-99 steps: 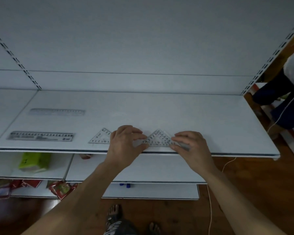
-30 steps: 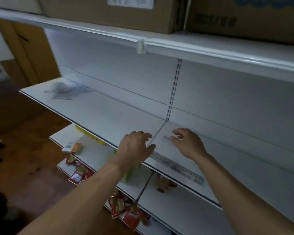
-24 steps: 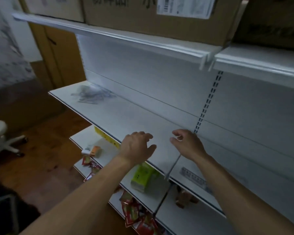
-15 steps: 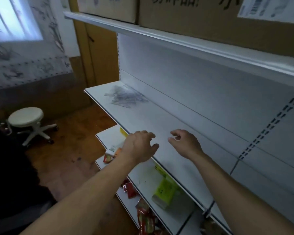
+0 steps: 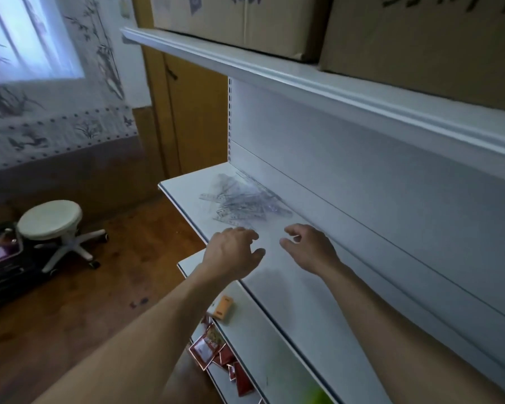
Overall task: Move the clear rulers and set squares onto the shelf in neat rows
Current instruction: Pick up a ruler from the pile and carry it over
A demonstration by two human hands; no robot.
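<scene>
Left hand (image 5: 233, 252): I see relaxed, loosely curled fingers holding nothing, over the shelf (image 5: 289, 290) front edge.
Right hand (image 5: 309, 249): loosely curled, empty, above the shelf.
Clear rulers and set squares (image 5: 242, 199): jumbled heap at the shelf's far end, near both hands.

Shelf (image 5: 289, 287) white painted metal, matt, smooth; rulers and set squares (image 5: 242, 201) clear plastic, glossy, printed marks; boxes (image 5: 420, 39) plain brown cardboard, matt; floor (image 5: 70, 316) wood, worn sheen; stool seat (image 5: 49, 218) smooth, pale.
</scene>
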